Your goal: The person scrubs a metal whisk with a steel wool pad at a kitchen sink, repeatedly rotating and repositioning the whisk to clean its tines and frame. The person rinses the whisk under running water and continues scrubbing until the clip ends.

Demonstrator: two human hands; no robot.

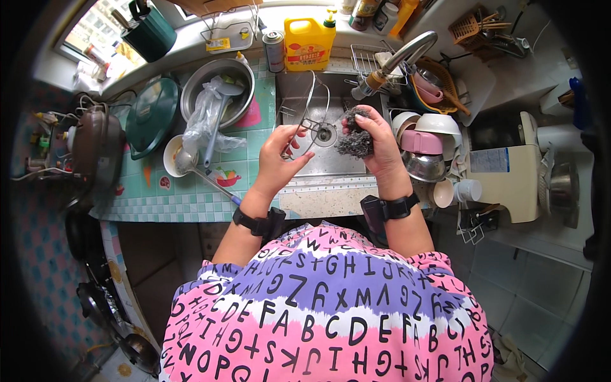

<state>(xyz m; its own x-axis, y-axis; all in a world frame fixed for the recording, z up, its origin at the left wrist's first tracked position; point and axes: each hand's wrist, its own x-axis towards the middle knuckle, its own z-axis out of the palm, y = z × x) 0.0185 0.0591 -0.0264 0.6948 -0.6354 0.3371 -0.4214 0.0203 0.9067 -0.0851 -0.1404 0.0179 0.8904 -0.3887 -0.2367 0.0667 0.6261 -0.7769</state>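
Note:
Over the stainless steel sink [305, 164], my left hand [281, 157] holds a bent metal wire rack [311, 102] by its lower end, with thumb and fingers around the wire. The rack's upper loops reach toward the sink's far edge. My right hand [377, 138] grips dark steel wool scourers [355, 143], one part up by the thumb and a larger part hanging below the fingers. The scourers and the rack are apart. Between the hands lies the sink drain [324, 134]. Above my right hand is the faucet [382, 76]; I cannot tell whether water runs.
Left of the sink stand a large metal pot [217, 67] with a plastic bag, a small bowl with a ladle [205, 181] and a green lid [152, 117]. Stacked bowls [437, 124] crowd the right side. A yellow jug [310, 45] and spray can [273, 51] stand behind.

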